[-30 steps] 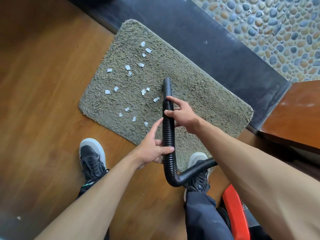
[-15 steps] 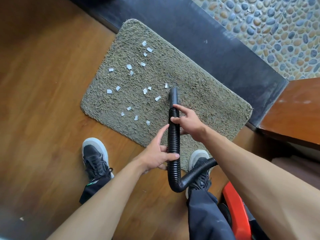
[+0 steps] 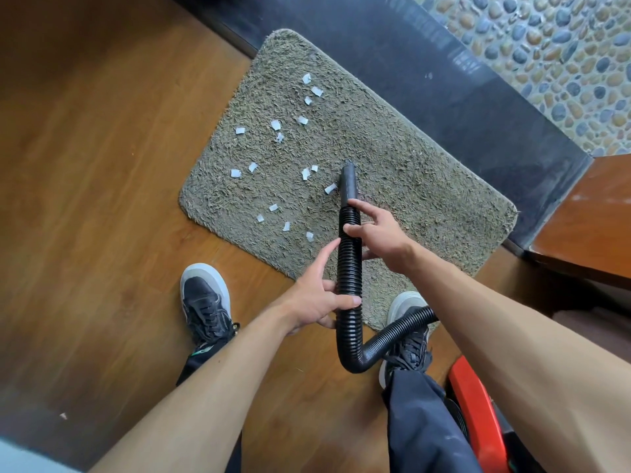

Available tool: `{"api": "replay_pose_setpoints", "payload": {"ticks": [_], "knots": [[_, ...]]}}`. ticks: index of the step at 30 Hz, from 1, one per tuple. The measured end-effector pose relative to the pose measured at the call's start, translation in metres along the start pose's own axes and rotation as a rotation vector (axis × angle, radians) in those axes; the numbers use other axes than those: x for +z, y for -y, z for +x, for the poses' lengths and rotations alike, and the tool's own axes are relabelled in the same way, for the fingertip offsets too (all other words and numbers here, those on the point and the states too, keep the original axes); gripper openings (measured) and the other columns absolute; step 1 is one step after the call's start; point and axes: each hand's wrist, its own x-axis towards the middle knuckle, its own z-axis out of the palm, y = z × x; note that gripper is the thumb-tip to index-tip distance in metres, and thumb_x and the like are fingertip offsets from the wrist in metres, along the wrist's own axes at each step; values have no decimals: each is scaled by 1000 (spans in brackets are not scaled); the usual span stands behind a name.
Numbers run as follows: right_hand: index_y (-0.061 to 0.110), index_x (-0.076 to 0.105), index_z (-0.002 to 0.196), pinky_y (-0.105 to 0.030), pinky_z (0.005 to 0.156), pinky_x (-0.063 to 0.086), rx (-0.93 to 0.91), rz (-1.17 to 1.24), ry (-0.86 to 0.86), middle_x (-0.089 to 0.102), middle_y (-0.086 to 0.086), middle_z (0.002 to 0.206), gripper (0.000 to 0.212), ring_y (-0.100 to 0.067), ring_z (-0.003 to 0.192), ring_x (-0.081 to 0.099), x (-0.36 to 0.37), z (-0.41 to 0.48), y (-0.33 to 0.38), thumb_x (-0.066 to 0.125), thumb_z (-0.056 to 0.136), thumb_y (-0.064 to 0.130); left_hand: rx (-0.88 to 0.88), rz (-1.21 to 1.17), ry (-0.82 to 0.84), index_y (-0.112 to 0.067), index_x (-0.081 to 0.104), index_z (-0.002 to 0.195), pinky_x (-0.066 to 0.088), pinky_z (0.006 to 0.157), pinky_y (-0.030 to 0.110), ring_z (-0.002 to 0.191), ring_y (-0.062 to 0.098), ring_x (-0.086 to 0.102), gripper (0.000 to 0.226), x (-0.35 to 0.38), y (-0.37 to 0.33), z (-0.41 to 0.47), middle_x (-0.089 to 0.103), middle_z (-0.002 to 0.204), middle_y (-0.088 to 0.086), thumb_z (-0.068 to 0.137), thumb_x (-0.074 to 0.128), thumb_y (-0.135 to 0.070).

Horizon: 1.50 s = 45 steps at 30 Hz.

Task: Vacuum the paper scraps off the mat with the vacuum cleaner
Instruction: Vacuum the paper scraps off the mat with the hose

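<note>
While the red vacuum cleaner body [image 3: 474, 411] sits by my right leg, my left hand [image 3: 317, 302] grips the black ribbed plastic hose [image 3: 348, 268] just above its bend, thumb across it. My right hand [image 3: 379, 233] holds the same hose further along, near the smooth black nozzle [image 3: 349, 180], whose tip meets the shaggy grey-green mat [image 3: 426, 186]. One white paper scrap [image 3: 330, 188] touches the nozzle's left side; the other scraps [image 3: 275, 124] lie scattered further left and beyond.

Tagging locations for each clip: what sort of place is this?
Probably a home doorway: a shaggy grey-green mat on brown wood-plank flooring, beside a dark stone sill and pebble paving.
</note>
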Motion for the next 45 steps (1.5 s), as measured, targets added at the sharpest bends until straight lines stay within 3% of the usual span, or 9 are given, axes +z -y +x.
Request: {"api": "replay_pose_setpoints", "payload": {"ticks": [4,8,11,18,32,38,42,45], "knots": [[26,44,145,-29,53,55,29,27,0,65,-11,114,60,-9,65,71,2,-8,-7,60,93,1,-14,-4,26,-60,15,147,58,80,58,96,25,74,105,-2,9,-5,76,102,8,85,73,1],[25,43,146,-34,57,58,52,25,25,63,-14,122,61,-18,76,71,12,-16,-12,60,92,2,-28,-7,36,-58,15,148,60,79,55,97,27,74,104,-7,16,-16,76,100,7,85,73,0],[25,42,146,-31,55,56,60,33,41,63,-13,119,61,-14,71,70,23,-18,-12,59,93,1,-28,-7,26,-58,15,148,60,79,55,97,26,74,104,-14,19,-24,77,96,4,85,74,0],[25,42,146,-36,58,58,56,7,62,66,-10,112,62,-18,78,71,53,-12,-3,59,92,1,-30,-18,-11,-58,14,148,58,83,58,97,22,74,103,-36,23,-38,77,98,3,85,74,-3],[24,39,148,-43,65,61,28,-29,104,63,-18,115,64,-28,89,70,81,3,14,57,93,-2,-14,-68,-63,-58,14,148,61,74,45,94,20,74,103,-61,25,-39,76,96,4,86,73,-1],[23,36,150,-31,55,57,20,-11,64,64,-18,116,64,-21,84,70,65,0,11,57,94,0,-11,-41,-39,-61,16,146,60,78,50,95,21,74,102,-52,20,-31,76,96,3,86,73,-2],[24,36,150,-31,55,57,1,16,48,65,-16,114,64,-21,85,69,61,3,16,57,94,0,-2,-29,-30,-62,15,146,61,77,48,94,19,74,102,-54,12,-26,76,95,0,87,73,-2],[24,36,150,-35,59,59,-4,3,56,64,-17,115,65,-24,88,70,62,6,22,58,94,1,6,-17,-39,-62,15,146,59,83,55,97,21,74,102,-57,7,-24,77,98,2,87,72,-2]]}}
